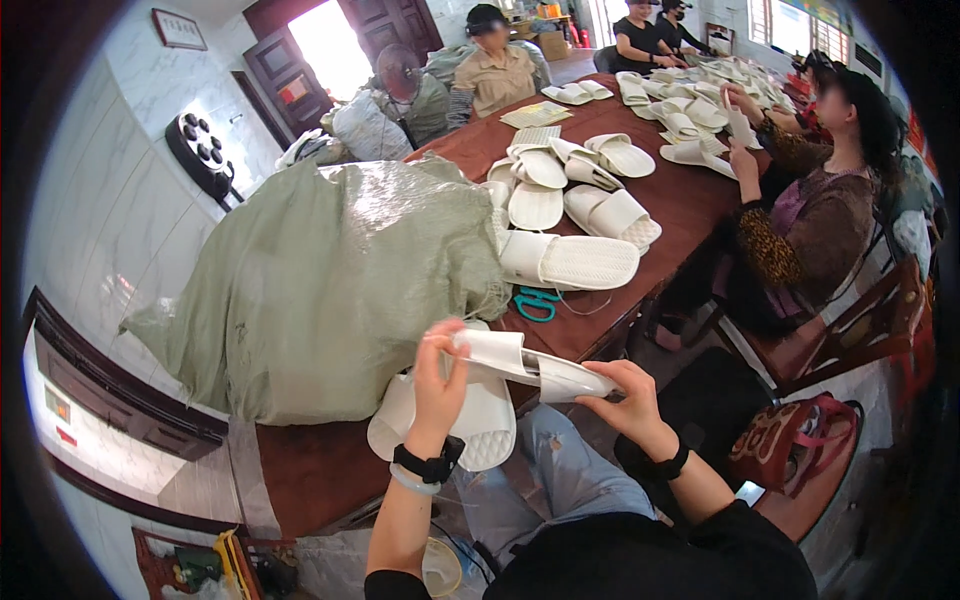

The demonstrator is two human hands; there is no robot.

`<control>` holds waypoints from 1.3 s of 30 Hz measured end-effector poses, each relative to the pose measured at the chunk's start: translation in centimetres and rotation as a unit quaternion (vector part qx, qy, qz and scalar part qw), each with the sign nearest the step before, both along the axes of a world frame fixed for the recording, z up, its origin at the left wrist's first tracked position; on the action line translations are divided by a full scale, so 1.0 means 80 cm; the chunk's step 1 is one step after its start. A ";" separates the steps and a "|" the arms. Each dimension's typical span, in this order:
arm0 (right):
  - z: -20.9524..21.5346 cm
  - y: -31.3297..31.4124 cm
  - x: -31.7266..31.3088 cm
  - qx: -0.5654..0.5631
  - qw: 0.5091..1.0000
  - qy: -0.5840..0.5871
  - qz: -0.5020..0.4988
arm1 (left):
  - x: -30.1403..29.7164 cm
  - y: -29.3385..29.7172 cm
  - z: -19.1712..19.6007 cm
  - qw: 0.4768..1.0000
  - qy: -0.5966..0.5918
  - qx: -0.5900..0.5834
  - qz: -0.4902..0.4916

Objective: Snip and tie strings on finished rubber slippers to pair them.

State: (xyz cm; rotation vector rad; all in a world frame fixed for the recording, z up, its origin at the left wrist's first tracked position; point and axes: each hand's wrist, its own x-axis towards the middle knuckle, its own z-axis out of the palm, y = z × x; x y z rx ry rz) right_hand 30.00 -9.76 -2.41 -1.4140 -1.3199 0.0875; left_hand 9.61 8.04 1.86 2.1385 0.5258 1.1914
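1. While I sit at the near end of the surface (320, 470), both my hands hold one white slipper (530, 366) up over my lap, so I judge the step in hand to be checking or folding this slipper.
2. My left hand (440, 385) has its fingers (447, 352) curled and pinching the slipper's left end, thumb on the near side.
3. My right hand (625, 395) pinches the right end, fingers closed around the tip.
4. So the slipper lies between my two hands, touching both, clear of the surface.
5. Just below my left hand, another white slipper (478, 425) rests sole-up at the near edge.
6. A big green woven sack (320, 280) fills the left of the surface; teal scissors (535, 302) lie just beyond my hands.
7. Farther off sits a pile of white slippers (570, 210).
8. Any next move, I judge, needs a firm pinch at both ends and free room near that pile.
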 end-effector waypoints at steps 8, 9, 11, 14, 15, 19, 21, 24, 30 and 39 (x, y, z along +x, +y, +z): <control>-0.001 -0.001 -0.031 0.047 0.990 -0.031 0.129 | -0.068 -0.010 0.015 0.923 -0.242 -0.295 0.039; -0.007 -0.005 -0.036 0.038 0.992 -0.027 0.121 | -0.074 -0.019 0.013 0.914 -0.242 -0.325 0.036; -0.006 -0.009 -0.048 0.029 0.991 -0.024 0.128 | -0.089 -0.041 0.011 0.939 -0.176 -0.293 0.051; -0.004 -0.023 -0.055 0.002 0.989 -0.011 0.147 | -0.107 -0.071 0.029 0.940 -0.138 -0.308 0.054; -0.004 -0.026 -0.053 -0.007 0.987 0.001 0.160 | -0.116 -0.080 0.038 0.932 -0.153 -0.325 0.035; -0.018 -0.045 -0.045 -0.155 0.925 0.261 0.227 | -0.149 -0.108 0.049 0.896 -0.245 -0.372 -0.007; -0.035 -0.053 -0.045 -0.198 0.869 0.368 0.265 | -0.160 -0.117 0.050 0.878 -0.281 -0.388 -0.010; -0.073 -0.057 -0.052 -0.212 0.825 0.439 0.286 | -0.174 -0.124 0.045 0.916 -0.279 -0.288 -0.008; -0.090 -0.050 -0.067 -0.099 0.748 0.608 0.247 | -0.180 -0.154 0.038 0.956 -0.051 -0.228 0.178; -0.071 -0.010 -0.071 -0.217 0.619 0.651 0.382 | -0.195 -0.128 0.026 0.958 0.127 0.034 0.253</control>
